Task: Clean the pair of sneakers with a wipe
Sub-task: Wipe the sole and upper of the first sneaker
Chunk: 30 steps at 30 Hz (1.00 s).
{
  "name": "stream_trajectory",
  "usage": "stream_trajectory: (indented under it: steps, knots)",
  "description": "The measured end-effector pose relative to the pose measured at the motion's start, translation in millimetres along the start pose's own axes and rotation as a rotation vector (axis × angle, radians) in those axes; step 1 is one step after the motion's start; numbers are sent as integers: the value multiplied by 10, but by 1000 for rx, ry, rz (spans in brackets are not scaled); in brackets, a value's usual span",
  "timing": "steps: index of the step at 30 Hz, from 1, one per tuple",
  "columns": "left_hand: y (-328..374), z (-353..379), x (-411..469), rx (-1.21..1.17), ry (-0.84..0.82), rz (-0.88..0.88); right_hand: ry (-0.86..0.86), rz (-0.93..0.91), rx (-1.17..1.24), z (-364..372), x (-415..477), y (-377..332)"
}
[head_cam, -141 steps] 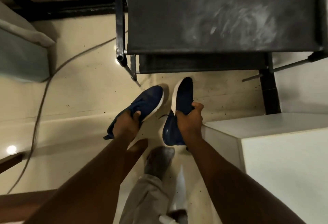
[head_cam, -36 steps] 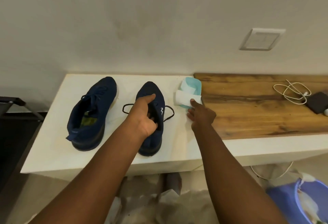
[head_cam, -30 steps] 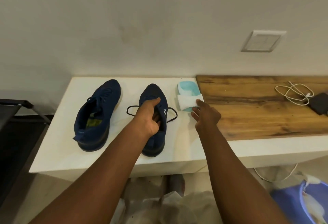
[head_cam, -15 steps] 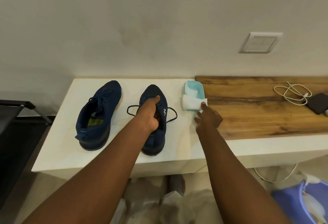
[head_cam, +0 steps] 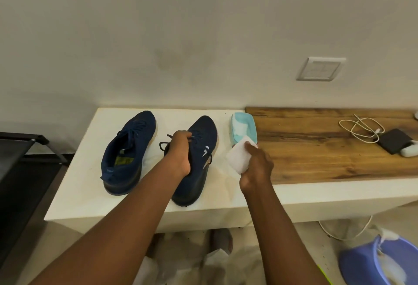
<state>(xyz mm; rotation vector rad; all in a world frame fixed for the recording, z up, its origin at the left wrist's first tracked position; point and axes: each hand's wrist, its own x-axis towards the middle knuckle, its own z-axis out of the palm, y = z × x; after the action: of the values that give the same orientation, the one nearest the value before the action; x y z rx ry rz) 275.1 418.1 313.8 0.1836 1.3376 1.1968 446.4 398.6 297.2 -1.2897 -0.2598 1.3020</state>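
Note:
Two navy sneakers stand side by side on a white counter (head_cam: 79, 194), toes toward the wall. The left sneaker (head_cam: 127, 151) stands free. My left hand (head_cam: 181, 151) grips the right sneaker (head_cam: 199, 158) at its tongue and opening, and black laces trail beside it. My right hand (head_cam: 255, 167) pinches a white wipe (head_cam: 237, 158) just right of that sneaker, lifted clear of a teal wipe pack (head_cam: 245, 130) that lies behind it with more white tissue showing.
A wooden top (head_cam: 328, 146) continues the counter to the right, carrying a coiled white cable (head_cam: 362, 130) and a black device (head_cam: 395, 141). A wall switch plate (head_cam: 320, 68) is above. A purple basin (head_cam: 371, 262) sits on the floor at right, a dark rack (head_cam: 20, 149) at left.
The sneakers went from the floor to the counter. In the last second my right hand pulled a wipe out of the teal pack and drew it back toward me; my left hand stayed on the right sneaker.

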Motion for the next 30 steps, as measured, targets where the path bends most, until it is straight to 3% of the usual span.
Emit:
stream_trajectory:
  steps: [7,12,18,20,24,30]
  knots:
    - [163,-362,-449,16,-229,-98,-344,-195,-172,328,-142,-115]
    - [45,-568,-178,2,-232,-161,-329,-406,-350,486,-62,-97]
    - [-4,-666,209,89,-232,-154,-170,-243,-221,455,171,26]
    - [-37,-690,271,122,-231,-115,-158,-268,-209,465,209,52]
    - [-97,-675,305,157,-237,-43,-158,-664,-689,554,135,127]
    - [-172,-673,302,195,-334,-31,-309,-886,-890,828,225,161]
